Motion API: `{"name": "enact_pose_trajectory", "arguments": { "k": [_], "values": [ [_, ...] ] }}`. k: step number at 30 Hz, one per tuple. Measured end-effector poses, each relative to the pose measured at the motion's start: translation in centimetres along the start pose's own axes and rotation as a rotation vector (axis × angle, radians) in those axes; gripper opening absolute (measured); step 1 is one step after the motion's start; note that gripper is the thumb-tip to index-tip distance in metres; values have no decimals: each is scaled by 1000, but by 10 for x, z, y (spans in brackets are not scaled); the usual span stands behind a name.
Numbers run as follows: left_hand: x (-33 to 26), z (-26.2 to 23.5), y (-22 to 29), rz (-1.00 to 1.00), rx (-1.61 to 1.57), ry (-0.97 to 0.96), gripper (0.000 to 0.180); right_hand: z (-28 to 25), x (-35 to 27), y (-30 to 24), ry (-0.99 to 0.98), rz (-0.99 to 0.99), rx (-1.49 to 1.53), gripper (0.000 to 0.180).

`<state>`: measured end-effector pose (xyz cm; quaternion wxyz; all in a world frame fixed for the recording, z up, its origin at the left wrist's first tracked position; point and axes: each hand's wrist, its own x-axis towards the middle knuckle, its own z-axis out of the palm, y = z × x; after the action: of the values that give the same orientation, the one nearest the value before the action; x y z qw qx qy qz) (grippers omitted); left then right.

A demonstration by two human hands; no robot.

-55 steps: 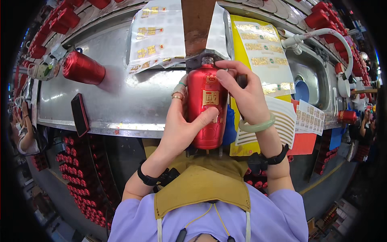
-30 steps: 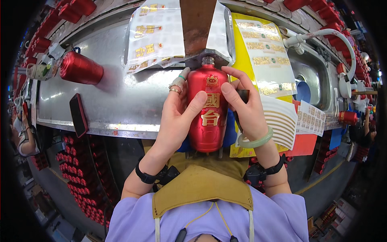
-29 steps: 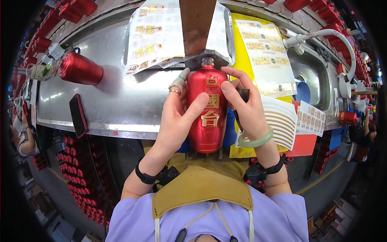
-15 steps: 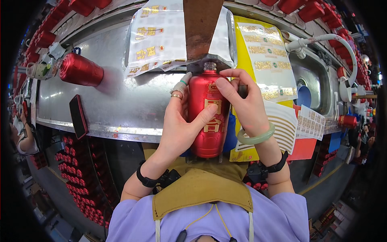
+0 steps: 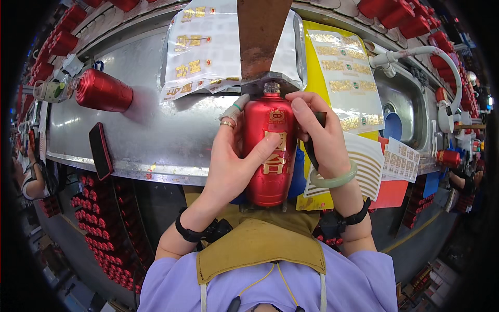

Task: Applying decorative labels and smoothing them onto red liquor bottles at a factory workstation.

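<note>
Steel bench (image 5: 156,135) behind; glossy red bottle (image 5: 270,151), gold characters, upright, both hands (image 5: 234,156) (image 5: 322,138) clasping sides.

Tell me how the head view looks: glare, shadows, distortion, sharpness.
Head view: strong fisheye bending, with a black rim and the steel table edge curving; bright glare patches on that steel and a sheen down the red bottle; the lying red bottle casts a soft shadow beside it; left hand and right hand are sharp, far edges smeared.
</note>
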<state>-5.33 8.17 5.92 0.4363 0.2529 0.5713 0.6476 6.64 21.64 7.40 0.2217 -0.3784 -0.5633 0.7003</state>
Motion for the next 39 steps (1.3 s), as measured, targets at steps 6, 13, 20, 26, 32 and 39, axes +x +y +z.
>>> {"name": "enact_pose_trajectory", "arguments": {
  "k": [6, 13, 20, 26, 32, 39],
  "values": [
    [17, 7, 13, -55, -166, 56, 56, 1, -5, 8, -15, -63, -4, 35],
    [21, 6, 6, -41, -158, 73, 49, 2, -4, 7, -14, -58, -34, 40],
    [22, 8, 5, -15, -161, 69, 48, 4, -2, 6, 21, -84, -118, 41],
    [21, 8, 9, -29, -195, 60, 48, 3, -3, 5, 4, -65, -103, 41],
    [20, 7, 7, -37, -181, 60, 50, 2, -3, 5, -13, -73, -81, 41],
    [21, 6, 6, -38, -207, 58, 52, 2, 2, 2, 4, -41, -103, 40]
  ]
}}
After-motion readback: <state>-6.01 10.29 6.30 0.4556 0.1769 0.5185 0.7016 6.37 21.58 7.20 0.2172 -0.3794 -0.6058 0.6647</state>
